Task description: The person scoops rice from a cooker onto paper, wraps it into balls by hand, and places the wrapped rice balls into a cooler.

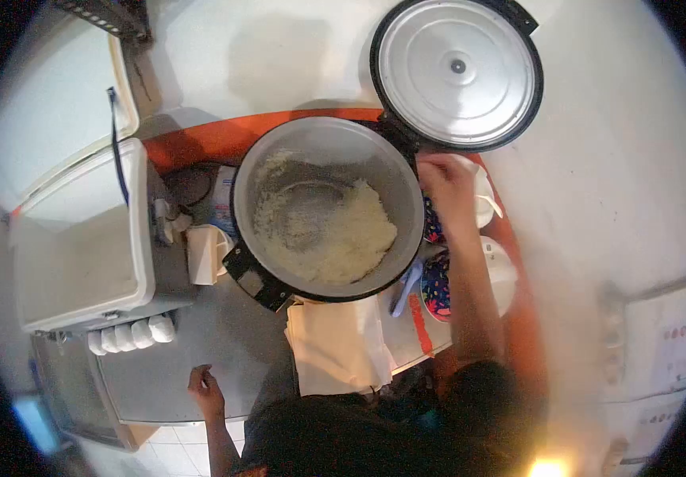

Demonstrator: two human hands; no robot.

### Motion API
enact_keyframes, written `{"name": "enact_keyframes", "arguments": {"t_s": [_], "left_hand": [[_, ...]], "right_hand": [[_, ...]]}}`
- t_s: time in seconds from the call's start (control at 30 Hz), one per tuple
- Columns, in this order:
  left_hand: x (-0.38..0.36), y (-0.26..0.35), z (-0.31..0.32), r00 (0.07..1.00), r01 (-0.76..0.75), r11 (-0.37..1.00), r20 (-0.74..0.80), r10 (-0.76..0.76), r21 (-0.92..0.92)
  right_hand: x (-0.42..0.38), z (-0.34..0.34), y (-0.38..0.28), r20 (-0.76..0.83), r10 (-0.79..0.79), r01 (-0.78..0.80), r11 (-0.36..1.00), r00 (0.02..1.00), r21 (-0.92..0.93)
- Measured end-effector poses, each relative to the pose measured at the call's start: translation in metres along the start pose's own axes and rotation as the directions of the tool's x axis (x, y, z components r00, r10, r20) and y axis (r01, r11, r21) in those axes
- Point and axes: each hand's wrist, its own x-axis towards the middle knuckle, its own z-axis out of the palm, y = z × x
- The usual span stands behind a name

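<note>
A large rice cooker (244, 208) stands uncovered in the middle, with white rice (367, 230) lying along the bottom and right of its grey pot. Its round metal lid (414, 71) is swung back at the upper right. My right hand (445, 179) is just past the cooker's right rim, below the lid's hinge, beside a white bowl (482, 195). Blur hides how its fingers are set and whether anything is in them. Low over the grey counter, my left hand (205, 385) hangs with loosely bent fingers and nothing in it.
An uncovered white cooler box (148, 230) stands left, with several white wrapped rolls (132, 335) before it. Brown paper sheets (335, 346) lie in front of the cooker. Right are a dark patterned bowl (436, 288), a light-blue utensil (407, 286) and a second white bowl (500, 274).
</note>
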Motion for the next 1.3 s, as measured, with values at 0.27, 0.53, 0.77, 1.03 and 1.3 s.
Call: {"name": "enact_keyframes", "arguments": {"t_s": [0.27, 0.53, 0.77, 1.03, 1.3], "left_hand": [[0.015, -0.005, 0.012, 0.979, 0.131, 0.991, 0.157, -0.129, 0.000], [0.104, 0.040, 0.049, 0.934, -0.141, 0.982, 0.313, 0.175, -0.128], [0.137, 0.115, 0.094, 0.965, -0.243, 0.834, -0.041, 0.257, -0.495], [0.171, 0.161, 0.129, 0.949, -0.310, 0.779, -0.127, 0.289, -0.545], [0.168, 0.163, 0.132, 0.948, -0.318, 0.766, -0.162, 0.276, -0.558]], "right_hand": [[-0.243, 0.033, 0.424, -0.658, 0.255, -0.421, 0.901, 0.709, -0.105], [-0.264, 0.048, 0.452, -0.455, 0.589, -0.556, 0.801, 0.667, 0.222], [-0.225, 0.026, 0.144, -0.683, 0.547, -0.583, 0.784, 0.484, 0.215], [-0.027, 0.051, -0.006, 0.370, -0.041, 0.182, 0.916, 0.928, -0.357], [0.034, 0.246, 0.101, 0.646, 0.262, 0.360, 0.655, 0.717, -0.665]]}}
